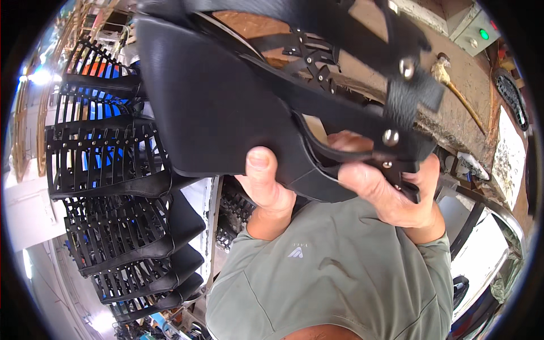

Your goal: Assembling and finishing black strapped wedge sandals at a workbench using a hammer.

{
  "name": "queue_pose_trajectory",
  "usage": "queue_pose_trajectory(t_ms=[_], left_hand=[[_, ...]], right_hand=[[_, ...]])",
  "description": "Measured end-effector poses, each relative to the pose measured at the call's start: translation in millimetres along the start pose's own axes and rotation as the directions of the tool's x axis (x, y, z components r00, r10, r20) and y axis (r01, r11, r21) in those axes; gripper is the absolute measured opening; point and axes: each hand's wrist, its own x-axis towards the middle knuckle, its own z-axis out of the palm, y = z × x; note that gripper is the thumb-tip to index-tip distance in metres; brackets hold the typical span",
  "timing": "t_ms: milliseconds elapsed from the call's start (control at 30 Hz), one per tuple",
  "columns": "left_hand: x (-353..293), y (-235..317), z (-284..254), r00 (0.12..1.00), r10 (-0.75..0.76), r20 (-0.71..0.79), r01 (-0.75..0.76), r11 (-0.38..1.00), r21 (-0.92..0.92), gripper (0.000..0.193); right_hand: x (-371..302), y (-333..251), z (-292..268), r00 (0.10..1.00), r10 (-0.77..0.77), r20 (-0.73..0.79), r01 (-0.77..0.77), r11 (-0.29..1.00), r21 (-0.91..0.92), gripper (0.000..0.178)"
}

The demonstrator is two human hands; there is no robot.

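Observation:
A black wedge sandal [215,102] with a thick sole and straps joined by silver studs fills the upper middle, close to the camera. My left hand [266,187] grips it from below, its thumb flat against the side of the wedge and its other fingers hidden behind. At the lower right end of the sandal, my right hand [399,195] is closed around the studded straps [391,139], thumb pressed near a stud. Some right fingertips show through the gap between straps and sole.
Several finished-looking black strappy wedge sandals [130,184] stand in a row at the left. On the brown workbench [391,62] lie a hammer [462,99] and, behind the held sandal, more studded black straps [310,59]. A dark shoe sole [511,99] is at the far right.

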Motion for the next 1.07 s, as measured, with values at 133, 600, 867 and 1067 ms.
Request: queue_pose_trajectory(t_ms=[133,600,867,1067], left_hand=[[4.2,0.4,1.3,0.995,-0.098,0.033,0.100,0.994,-0.051,0.068],[-18.4,25.1,4.2,0.918,-0.378,0.122,0.395,0.900,-0.185,0.075],[-13.3,25.4,9.0,0.943,-0.285,0.173,0.332,0.847,-0.416,0.073],[-9.0,18.5,3.8,0.962,-0.259,0.085,0.273,0.926,-0.260,0.072]], right_hand=[[7.3,5.2,-3.0,0.994,-0.086,0.065,0.092,0.993,-0.080,0.059],[1.2,-12.3,27.2,0.943,0.250,-0.222,-0.182,0.940,0.288,0.017],[-8.1,-16.5,27.9,0.885,0.309,-0.349,-0.228,0.940,0.254,0.035],[-3.5,-21.0,19.8,0.889,0.369,-0.270,-0.337,0.928,0.160,0.037]])
